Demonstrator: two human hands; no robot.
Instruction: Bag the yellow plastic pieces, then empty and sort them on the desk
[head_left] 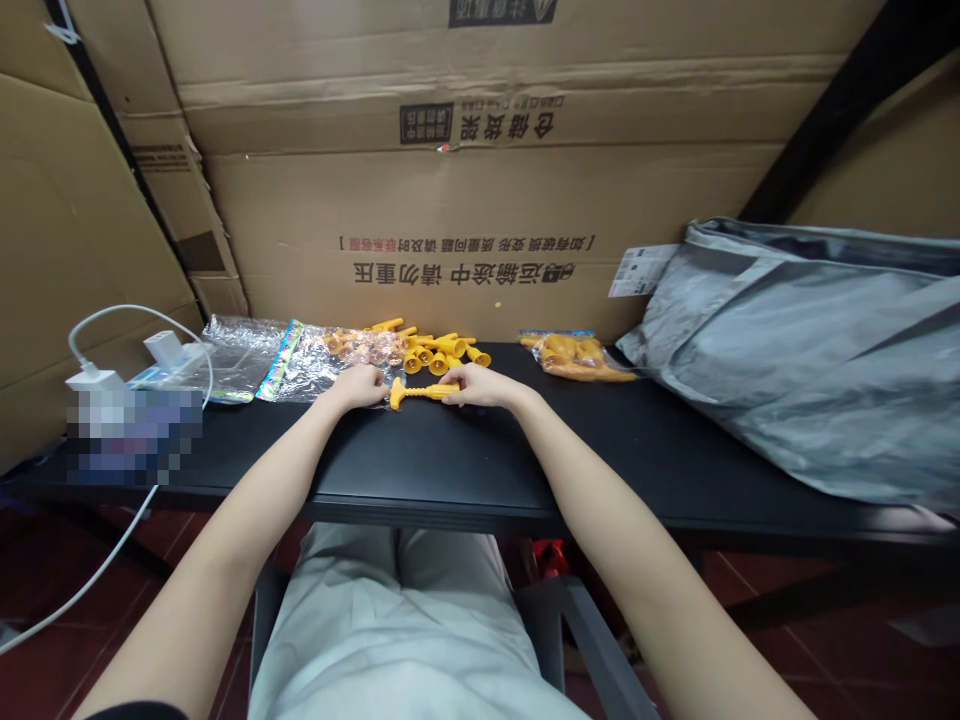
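My right hand [478, 385] is closed round one end of a yellow plastic piece [414, 392] with a T-shaped head and a twisted shaft, like a toy hammer. Its head points left, just above the black table. My left hand [361, 386] is curled, fingers pressed together, at the front edge of a clear plastic bag [304, 372] with a colourful strip. The film shows beside its fingertips, close to the yellow head. Behind both hands lies a pile of yellow cone-ended pieces [442, 352], partly under the film.
A filled bag of yellow pieces [574, 355] lies right of the pile. A large grey bag [795, 360] occupies the table's right side. White chargers [97, 395] with a cable stand at the left. Cardboard [480, 200] walls the back of the black table [442, 470].
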